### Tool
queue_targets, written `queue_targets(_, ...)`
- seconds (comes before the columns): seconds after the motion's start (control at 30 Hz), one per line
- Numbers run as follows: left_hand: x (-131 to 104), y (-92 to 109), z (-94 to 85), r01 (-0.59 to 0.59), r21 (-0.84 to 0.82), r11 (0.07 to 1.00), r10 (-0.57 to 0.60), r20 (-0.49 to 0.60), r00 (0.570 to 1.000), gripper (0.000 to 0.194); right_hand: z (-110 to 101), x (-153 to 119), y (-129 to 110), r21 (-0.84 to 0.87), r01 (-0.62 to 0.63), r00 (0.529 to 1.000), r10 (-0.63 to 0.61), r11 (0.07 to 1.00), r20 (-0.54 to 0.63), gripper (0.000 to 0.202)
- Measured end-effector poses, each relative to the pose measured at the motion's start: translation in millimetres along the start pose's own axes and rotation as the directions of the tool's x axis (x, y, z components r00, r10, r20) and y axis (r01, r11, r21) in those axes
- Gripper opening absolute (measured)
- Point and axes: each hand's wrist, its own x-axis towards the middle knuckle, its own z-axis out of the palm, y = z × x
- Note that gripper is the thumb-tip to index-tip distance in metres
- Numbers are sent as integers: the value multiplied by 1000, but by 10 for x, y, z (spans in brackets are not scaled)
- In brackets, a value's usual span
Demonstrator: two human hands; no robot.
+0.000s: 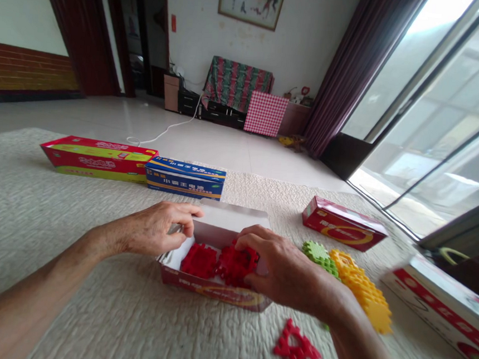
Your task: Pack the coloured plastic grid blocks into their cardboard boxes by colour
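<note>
An open dark-red cardboard box (pixel 213 293) sits in front of me, its white lid flap (pixel 236 215) tipped back. Inside lie two clusters of red interlocking plastic pieces, a left one (pixel 199 261) and a right one (pixel 232 265). My left hand (pixel 159 229) is closed at the box's back left corner, fingers curled over the edge. Reaching in from the right, my right hand (pixel 280 267) grips the right cluster between thumb and fingers. Loose red pieces (pixel 302 352) lie on the cover below my right forearm. Yellow pieces (pixel 361 291) and green pieces (pixel 319 253) lie right of it.
A red and green box (pixel 98 159) and a blue box (pixel 184 179) stand end to end behind the open box. To the right are a closed dark-red box (pixel 342 225) and a white and red box (pixel 441 309). All rest on a quilted cream cover (pixel 127 315).
</note>
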Motion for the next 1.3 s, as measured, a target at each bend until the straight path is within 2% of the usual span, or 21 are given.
queue_targets(0.1,4,1,-2,5,-4,1000,-5,0,1000,19,-39,-12,-7,3,-9,1000,9,1000,-2,32)
queue_targets(0.2,10,10,-9,5,-7,1000,-5,12,1000,17,-155,-56,60,-3,-53,996,53,999,-77,31)
queue_targets(0.33,13,17,-8,5,-9,1000,-5,17,1000,16,-346,-176,333,-90,-185,958,160,979,-237,22)
queue_targets(0.4,13,6,6,4,-4,1000,-4,18,1000,15,-397,-249,515,-145,-269,939,226,952,-260,23)
queue_targets(0.53,15,-54,52,-1,-6,1000,1,4,1000,14,-347,-332,800,-219,-410,912,390,885,-129,37)
queue_targets(0.63,11,-96,82,5,8,1000,-5,14,1000,14,-221,-310,882,-268,-446,890,455,854,-31,45)
queue_targets(0.7,5,-108,94,12,21,1000,-12,5,1000,14,-132,-277,897,-299,-441,889,458,847,-13,45)
queue_targets(0.8,-2,-109,94,17,18,1000,-16,-15,1000,15,-12,-231,914,-344,-422,892,451,839,7,31)
queue_targets(0.9,2,-91,73,5,20,1000,-6,11,1000,14,87,-196,944,-387,-411,892,452,826,16,16)
queue_targets(1.0,8,-47,39,4,21,1000,-5,25,1000,15,121,-186,973,-395,-411,891,454,822,16,12)
queue_targets(1.13,12,17,-5,33,-3,999,-33,32,999,16,-20,-232,986,-353,-458,874,485,816,-14,21)
queue_targets(1.23,15,34,-24,21,-17,1000,-21,21,1000,16,-203,-265,908,-318,-491,871,467,811,-151,38)
queue_targets(1.3,14,30,-27,2,-21,1000,-1,20,1000,16,-293,-257,774,-281,-438,894,382,854,-234,43)
